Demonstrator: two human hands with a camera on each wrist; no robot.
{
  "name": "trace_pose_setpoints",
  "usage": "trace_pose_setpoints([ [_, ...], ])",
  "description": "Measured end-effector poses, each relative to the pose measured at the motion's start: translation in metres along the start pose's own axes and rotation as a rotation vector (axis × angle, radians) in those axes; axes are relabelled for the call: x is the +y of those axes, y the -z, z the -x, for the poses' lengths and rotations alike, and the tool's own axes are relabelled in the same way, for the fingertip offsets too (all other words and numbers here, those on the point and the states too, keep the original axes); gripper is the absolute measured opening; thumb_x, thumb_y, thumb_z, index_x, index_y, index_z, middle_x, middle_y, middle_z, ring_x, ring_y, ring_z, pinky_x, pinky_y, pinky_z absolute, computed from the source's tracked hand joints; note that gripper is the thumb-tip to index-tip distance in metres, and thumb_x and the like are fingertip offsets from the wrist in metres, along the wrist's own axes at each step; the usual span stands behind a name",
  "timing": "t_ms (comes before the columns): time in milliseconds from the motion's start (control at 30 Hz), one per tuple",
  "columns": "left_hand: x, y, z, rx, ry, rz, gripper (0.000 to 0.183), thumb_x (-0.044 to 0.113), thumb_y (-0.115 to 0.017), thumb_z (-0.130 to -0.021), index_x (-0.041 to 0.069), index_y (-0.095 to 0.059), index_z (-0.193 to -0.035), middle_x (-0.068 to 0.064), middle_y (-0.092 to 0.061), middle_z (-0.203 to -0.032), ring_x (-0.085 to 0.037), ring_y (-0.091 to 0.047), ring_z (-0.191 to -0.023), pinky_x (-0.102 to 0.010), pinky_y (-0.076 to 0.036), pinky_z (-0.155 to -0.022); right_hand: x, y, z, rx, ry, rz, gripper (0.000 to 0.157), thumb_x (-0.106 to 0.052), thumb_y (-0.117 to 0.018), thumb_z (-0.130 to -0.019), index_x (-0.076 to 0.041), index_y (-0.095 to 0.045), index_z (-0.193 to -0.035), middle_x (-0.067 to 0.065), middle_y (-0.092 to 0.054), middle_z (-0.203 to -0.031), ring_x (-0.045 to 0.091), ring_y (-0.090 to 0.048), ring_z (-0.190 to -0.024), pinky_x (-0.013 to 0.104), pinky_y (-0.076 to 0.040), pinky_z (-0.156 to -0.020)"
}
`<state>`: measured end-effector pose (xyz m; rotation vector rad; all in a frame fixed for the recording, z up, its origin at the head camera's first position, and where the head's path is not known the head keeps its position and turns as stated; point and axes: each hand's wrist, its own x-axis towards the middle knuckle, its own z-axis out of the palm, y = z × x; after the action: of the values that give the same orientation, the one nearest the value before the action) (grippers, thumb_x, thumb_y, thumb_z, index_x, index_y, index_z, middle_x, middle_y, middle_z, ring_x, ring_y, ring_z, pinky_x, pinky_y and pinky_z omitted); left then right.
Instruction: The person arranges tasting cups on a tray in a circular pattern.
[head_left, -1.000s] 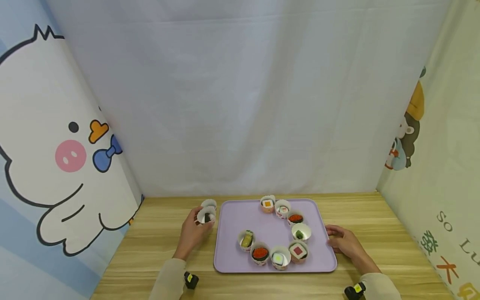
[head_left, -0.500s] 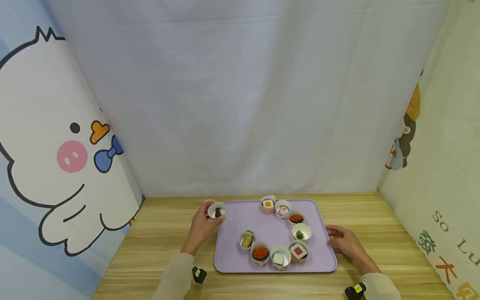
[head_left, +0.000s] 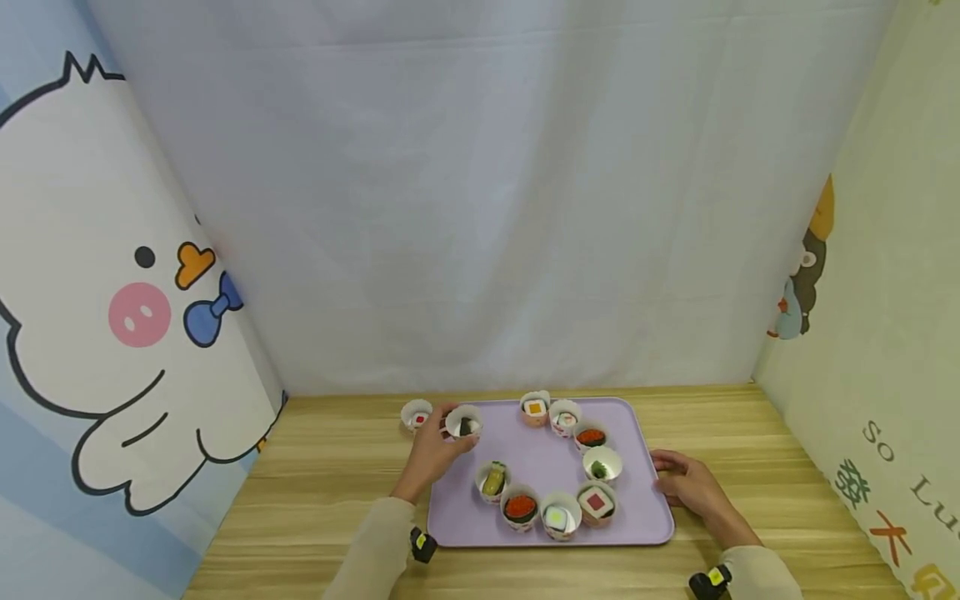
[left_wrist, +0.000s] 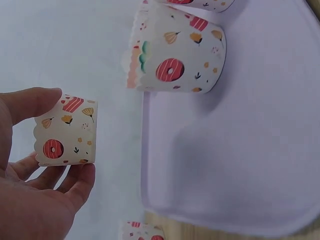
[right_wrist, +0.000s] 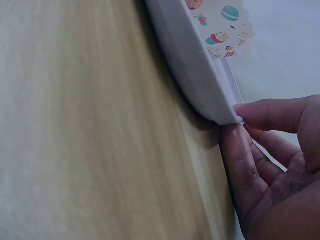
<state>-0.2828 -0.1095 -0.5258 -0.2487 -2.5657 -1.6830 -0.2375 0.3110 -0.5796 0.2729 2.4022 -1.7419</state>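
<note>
My left hand (head_left: 435,450) grips a white paper baking cup (left_wrist: 70,130) printed with doughnuts and flowers, thumb on one side and fingers on the other. A small black-and-white piece (head_left: 466,426) shows inside it in the head view. The cup is over the back left part of the lilac tray (head_left: 540,458), above its surface. My right hand (head_left: 690,483) pinches the tray's right rim, with the thumb (right_wrist: 265,111) at the rim's top and fingers beneath. On the tray, several more paper cups with sushi-like pieces form a curve, among them one with orange roe (head_left: 521,507).
Left of the tray, on the wooden table (head_left: 315,467), stands another paper cup (head_left: 416,414) holding a white piece with a red square. A pale curtain (head_left: 480,208) hangs along the table's back edge, and printed cloths (head_left: 885,292) flank both sides.
My left hand has carried the paper cup rightward from beside the tray to over it, uncovering the cup left on the table. The right hand and the tray have stayed in place.
</note>
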Motion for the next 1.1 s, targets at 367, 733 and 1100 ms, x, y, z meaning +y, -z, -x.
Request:
trace_pose_setpoints([
  [367, -0.008, -0.023, -0.007, -0.033, -0.003, -0.024, 0.066, 0.015, -0.078, -0.080, 0.001, -0.048, -0.137, -0.019, -0.061, -0.120, -0.032, -0.059, -0.109, -0.046, -0.051, -0.094, 0.001, 0.000, 0.001, -0.010, 0.007, -0.012, 0.060, 0.005, -0.065, -0.080, 0.008, -0.047, -0.137, 0.012, -0.062, -0.112, 0.011, -0.063, -0.080, 0.030, -0.058, -0.065],
  [733, -0.017, -0.036, -0.010, -0.066, 0.041, -0.056, 0.068, 0.013, -0.079, -0.078, -0.001, -0.048, -0.137, -0.021, -0.062, -0.120, -0.031, -0.060, -0.102, -0.040, -0.051, -0.084, 0.002, 0.000, 0.001, -0.010, 0.013, -0.008, 0.061, 0.005, -0.065, -0.080, 0.008, -0.047, -0.138, 0.014, -0.062, -0.114, 0.010, -0.063, -0.081, 0.030, -0.058, -0.065],
  [1100, -0.017, -0.041, -0.009, -0.099, 0.095, -0.085, 0.069, 0.019, -0.079, -0.080, 0.002, -0.048, -0.139, -0.019, -0.062, -0.121, -0.025, -0.060, -0.097, -0.035, -0.052, -0.079, 0.002, 0.000, -0.001, -0.010, 0.009, -0.011, 0.061, 0.005, -0.065, -0.080, 0.009, -0.046, -0.138, 0.019, -0.059, -0.118, 0.011, -0.063, -0.082, 0.031, -0.059, -0.066],
])
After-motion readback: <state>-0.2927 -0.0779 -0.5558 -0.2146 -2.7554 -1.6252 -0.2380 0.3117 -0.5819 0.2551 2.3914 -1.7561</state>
